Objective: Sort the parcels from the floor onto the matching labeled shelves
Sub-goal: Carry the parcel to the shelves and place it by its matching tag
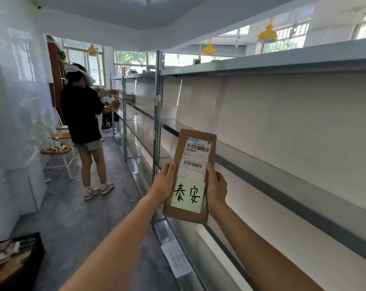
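I hold a flat brown cardboard parcel (209, 141) upright in front of me with both hands. It carries a white barcode shipping label and a pale green sticky note with two handwritten Chinese characters. My left hand (164, 183) grips its left edge and my right hand (216, 186) grips its right edge. Behind the parcel runs a long grey metal shelving unit (282, 66) with bare shelves and white back panels. A white paper sheet (175, 259) lies on the lowest shelf by my arms.
Another person (83, 122) in a black shirt stands down the aisle, handling items at the far shelves. A black crate (34, 241) with parcels sits on the floor at lower left. White wire chairs (56, 148) line the left wall.
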